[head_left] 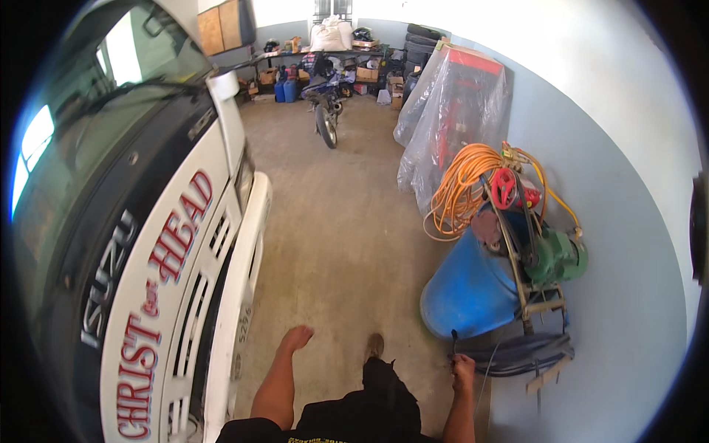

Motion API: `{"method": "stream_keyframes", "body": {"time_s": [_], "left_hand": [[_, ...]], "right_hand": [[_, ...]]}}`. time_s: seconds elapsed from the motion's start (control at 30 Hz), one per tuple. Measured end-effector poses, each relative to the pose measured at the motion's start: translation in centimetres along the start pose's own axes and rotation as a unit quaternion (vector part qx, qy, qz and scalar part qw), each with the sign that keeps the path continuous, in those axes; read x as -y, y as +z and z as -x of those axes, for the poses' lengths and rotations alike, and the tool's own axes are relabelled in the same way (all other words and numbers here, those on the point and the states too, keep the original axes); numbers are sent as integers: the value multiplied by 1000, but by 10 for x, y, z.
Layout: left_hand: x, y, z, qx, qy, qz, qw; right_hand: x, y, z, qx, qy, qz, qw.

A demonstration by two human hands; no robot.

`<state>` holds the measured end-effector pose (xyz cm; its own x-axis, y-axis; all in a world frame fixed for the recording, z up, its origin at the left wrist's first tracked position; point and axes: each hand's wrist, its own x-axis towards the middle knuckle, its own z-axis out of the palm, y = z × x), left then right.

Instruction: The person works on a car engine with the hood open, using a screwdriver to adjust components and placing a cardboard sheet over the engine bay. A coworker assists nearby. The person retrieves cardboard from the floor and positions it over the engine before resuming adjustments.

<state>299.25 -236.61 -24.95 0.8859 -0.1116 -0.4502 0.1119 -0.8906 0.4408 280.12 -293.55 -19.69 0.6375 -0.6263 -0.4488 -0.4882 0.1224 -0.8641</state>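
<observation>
My left hand point(299, 338) hangs over the concrete floor beside the truck's white bumper point(251, 295). Its fingers look curled in, and nothing shows in them. On the other side, my right hand point(463, 369) is closed around a slim dark object point(454, 341) whose tip sticks up past the fingers; its kind is too small to make out. Just beyond that hand are a bundle of dark hose or belting point(528, 353) and a blue plastic drum point(469, 288). One of my shoes point(375, 345) shows ahead of my dark trousers.
The truck's front point(159, 273) lines the left side. Above the drum sit a green motor point(557, 258) and coiled orange hose point(465, 188). A plastic-wrapped red rack point(465, 111) leans near the right wall. A motorcycle point(325, 118) stands before a cluttered shelf.
</observation>
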Motion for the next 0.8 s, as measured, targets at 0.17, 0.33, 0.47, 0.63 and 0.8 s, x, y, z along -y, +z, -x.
{"method": "stream_keyframes", "body": {"time_s": [0.17, 0.33, 0.47, 0.63, 0.8], "left_hand": [[52, -5, -32, 213, -90, -10, 973], [70, -77, -67, 110, -253, 312, 909], [71, -103, -134, 19, -272, 223, 936], [17, -105, -294, 7, -266, 411, 872], [-2, -201, -464, 143, -159, 99, 972]], "right_hand": [[129, 92, -145, 46, -37, 49, 997], [282, 227, -245, 172, -66, 165, 969], [347, 337, -336, 232, 19, 58, 971], [439, 434, -473, 231, 32, 13, 972], [538, 508, -571, 175, 6, 13, 984]]}}
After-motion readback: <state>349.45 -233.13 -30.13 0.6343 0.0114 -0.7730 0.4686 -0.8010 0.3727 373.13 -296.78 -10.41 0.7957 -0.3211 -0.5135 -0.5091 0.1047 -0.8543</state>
